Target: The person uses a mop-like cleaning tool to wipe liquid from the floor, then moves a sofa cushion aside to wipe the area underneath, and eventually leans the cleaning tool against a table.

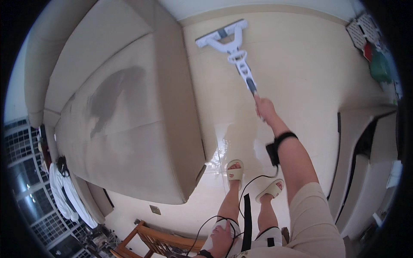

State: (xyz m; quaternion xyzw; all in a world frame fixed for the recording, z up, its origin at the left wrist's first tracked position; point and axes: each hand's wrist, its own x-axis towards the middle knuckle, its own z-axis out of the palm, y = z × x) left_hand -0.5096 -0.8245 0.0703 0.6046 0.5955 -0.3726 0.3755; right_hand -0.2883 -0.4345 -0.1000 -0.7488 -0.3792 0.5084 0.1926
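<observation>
My right hand [265, 108] is stretched forward and grips the handle of a white flat mop [234, 46]. The mop's flat head [220, 33] lies on the pale tiled floor [301, 73], close to the far wall and beside the corner of the sofa. My left hand [221, 238] rests low against my thigh near the lower edge, fingers curled, with a black cable running past it. A black strap with a small box sits on my right wrist [282, 139]. My feet in pale slippers [235, 172] stand on the wet, shiny tiles.
A large beige sofa [124, 116] with a dark stain fills the left. A light-coloured low cabinet [365, 150] stands at the right. A wooden chair frame [157, 241] is at the bottom. Red and green items [376, 60] sit at the far right corner. Barred windows are at the left.
</observation>
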